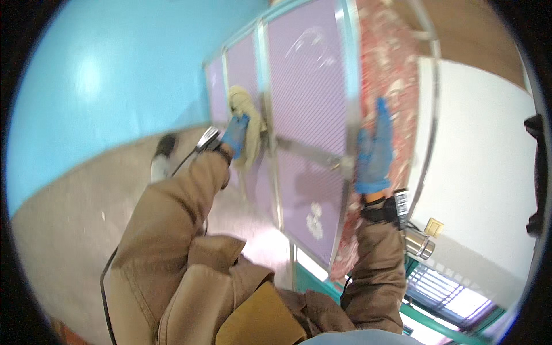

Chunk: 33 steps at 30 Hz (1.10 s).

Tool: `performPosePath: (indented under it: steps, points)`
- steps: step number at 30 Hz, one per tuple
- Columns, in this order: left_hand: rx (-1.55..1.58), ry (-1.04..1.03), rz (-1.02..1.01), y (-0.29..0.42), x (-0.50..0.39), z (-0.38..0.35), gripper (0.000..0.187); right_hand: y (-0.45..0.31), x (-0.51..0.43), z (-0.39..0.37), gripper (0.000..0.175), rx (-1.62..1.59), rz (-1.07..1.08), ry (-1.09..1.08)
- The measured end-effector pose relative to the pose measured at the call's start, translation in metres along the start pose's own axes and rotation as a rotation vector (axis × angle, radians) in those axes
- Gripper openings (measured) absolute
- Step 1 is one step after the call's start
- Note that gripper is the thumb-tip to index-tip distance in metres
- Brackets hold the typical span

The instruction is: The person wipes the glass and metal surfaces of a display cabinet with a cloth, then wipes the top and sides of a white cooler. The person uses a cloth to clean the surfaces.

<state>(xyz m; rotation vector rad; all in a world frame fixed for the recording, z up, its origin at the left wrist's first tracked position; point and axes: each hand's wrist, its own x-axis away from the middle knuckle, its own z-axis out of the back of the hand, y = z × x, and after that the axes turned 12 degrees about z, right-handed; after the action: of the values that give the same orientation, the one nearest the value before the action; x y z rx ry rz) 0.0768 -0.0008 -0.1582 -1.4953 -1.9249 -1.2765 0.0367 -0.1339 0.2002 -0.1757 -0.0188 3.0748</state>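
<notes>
My left hand (235,134), in a blue glove, grips a pale yellow cloth (251,142). The cloth lies against the lower part of a metal-framed unit with ribbed purple panels (308,77). My right hand (374,153), also gloved in blue, rests flat along the unit's upper edge, over a red and white mottled surface (390,56). Its fingers are stretched out, and nothing shows in it. White smudges (315,221) mark one purple panel. Motion blurs parts of the picture.
A bent metal rail (434,82) runs along the far side of the red surface. Beyond it are a white wall (478,142), a switch plate (434,227) and a shiny metal cylinder (419,245). To the left are a blue wall (120,82) and greyish floor (77,207).
</notes>
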Motion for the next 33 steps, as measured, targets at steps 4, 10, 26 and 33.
performPosePath:
  steps: [4, 10, 26, 33]
  points:
    - [0.133, -0.165, -0.420, 0.151, 0.022, -0.018, 0.053, -0.007, -0.002, 0.006, 0.063, 0.003, -0.031, 0.009]
    - [-0.247, -0.095, -1.239, 0.338, 0.075, -0.081, 0.043, -0.015, -0.004, 0.014, 0.067, -0.016, -0.060, 0.000]
    - [-1.538, 0.341, -1.417, 0.461, 0.157, -0.220, 0.037, -0.015, -0.001, 0.013, 0.069, -0.002, -0.168, -0.054]
    - [-1.916, 0.243, -1.410, 0.484, 0.164, -0.245, 0.035, -0.020, -0.004, 0.021, 0.070, -0.034, -0.220, -0.087]
